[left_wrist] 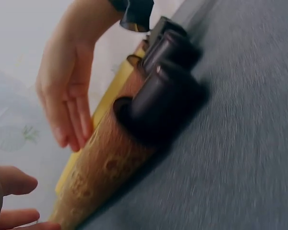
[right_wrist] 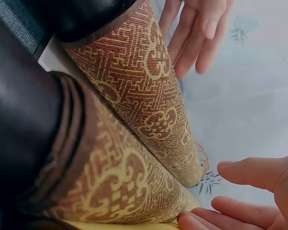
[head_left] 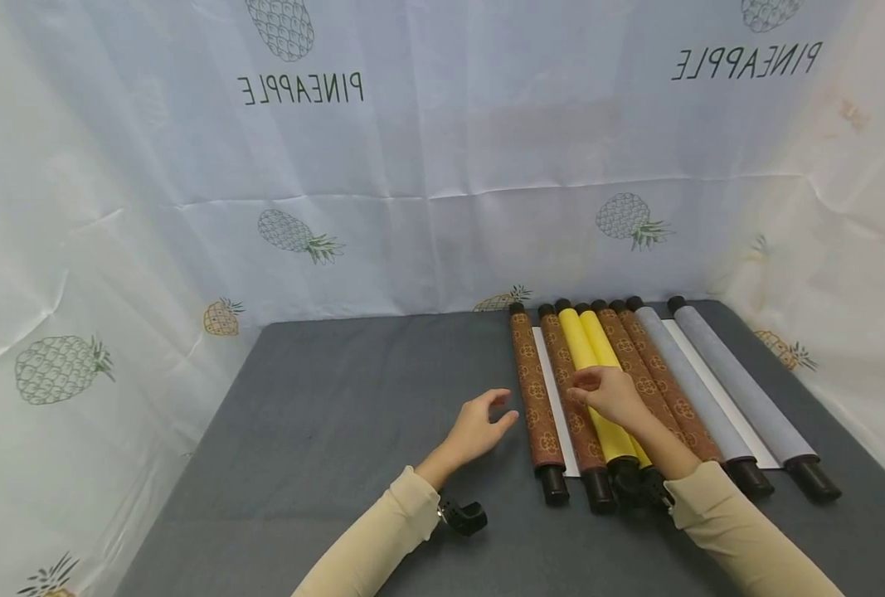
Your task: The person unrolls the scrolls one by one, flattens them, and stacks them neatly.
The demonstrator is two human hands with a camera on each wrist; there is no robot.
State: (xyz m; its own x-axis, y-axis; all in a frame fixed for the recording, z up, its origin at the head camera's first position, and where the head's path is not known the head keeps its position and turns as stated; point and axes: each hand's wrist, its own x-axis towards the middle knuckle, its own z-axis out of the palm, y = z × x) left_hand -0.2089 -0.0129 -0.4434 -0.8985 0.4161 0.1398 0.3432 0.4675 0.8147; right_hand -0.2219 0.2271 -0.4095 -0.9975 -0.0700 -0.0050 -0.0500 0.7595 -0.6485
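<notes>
The leftmost brown scroll (head_left: 536, 390) lies just to the right of the loosely spread left hand (head_left: 478, 428), while the right hand (head_left: 612, 396), also loosely spread, is over the yellow scrolls (head_left: 578, 340).

This looks like a small curtained-off booth for tabletop work, though whether it stands in a home, a workshop or an office cannot be told. A thin white fabric curtain (head_left: 427, 149), printed with outlined pineapples (head_left: 287, 230) and mirror-reversed black PINEAPPLE lettering (head_left: 303, 89), hangs behind the far edge of the flat dark-grey table (head_left: 323, 406) and, past both far corners, along its left and right edges, screening off any room beyond.
</notes>
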